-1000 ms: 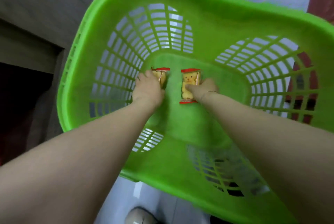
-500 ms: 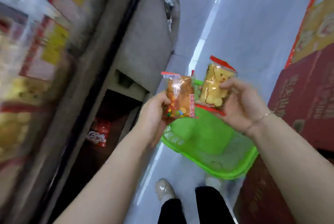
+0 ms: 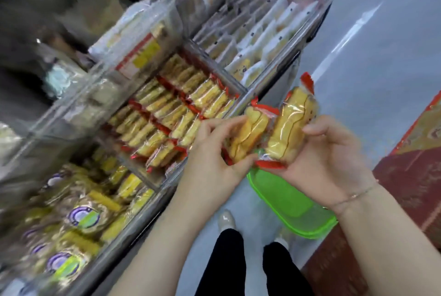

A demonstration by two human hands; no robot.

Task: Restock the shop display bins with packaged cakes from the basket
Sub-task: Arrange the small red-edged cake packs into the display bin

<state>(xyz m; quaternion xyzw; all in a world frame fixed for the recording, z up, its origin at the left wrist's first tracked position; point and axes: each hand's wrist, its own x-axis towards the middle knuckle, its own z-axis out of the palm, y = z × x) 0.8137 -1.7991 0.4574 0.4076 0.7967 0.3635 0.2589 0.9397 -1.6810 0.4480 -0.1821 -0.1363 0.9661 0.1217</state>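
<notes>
Left hand (image 3: 216, 152) and right hand (image 3: 327, 152) each pinched a packaged cake (image 3: 248, 133), touching, just right of the matching bin (image 3: 241, 91); best slotted upright into existing rows, basket (image 3: 293, 202) beneath.

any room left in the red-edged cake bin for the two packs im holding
Only the near corner of the red-edged cake bin, by the left hand, shows bare floor. The rows behind are packed tight; neighbouring bins look full.
</notes>
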